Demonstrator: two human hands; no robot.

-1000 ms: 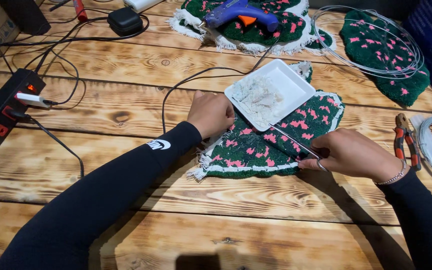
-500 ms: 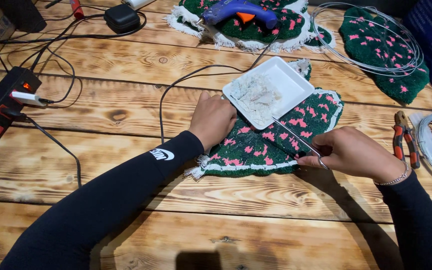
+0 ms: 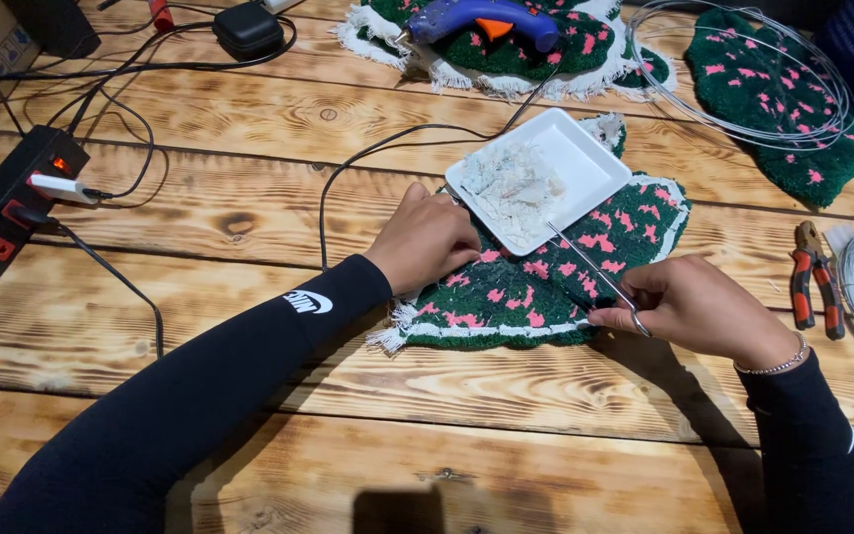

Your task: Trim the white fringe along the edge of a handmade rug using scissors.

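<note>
The green tufted piece with pink flecks [image 3: 555,287] lies flat at the middle of the wooden table [image 3: 249,386], and it looks soft and floppy, best pinned by a flat palm near its fringed edge. The left hand [image 3: 425,240] does that, fingers curled together and pressing its left side. The right hand [image 3: 696,309] is closed on thin metal scissors [image 3: 600,279] (blades pointing far-left), at the near white border. A white tray of clippings [image 3: 585,163] sits on the far part of the piece, crowding the work. Pliers [image 3: 811,269] lie right, a glue gun [image 3: 486,18] far, a power strip [image 3: 7,203] left.
</note>
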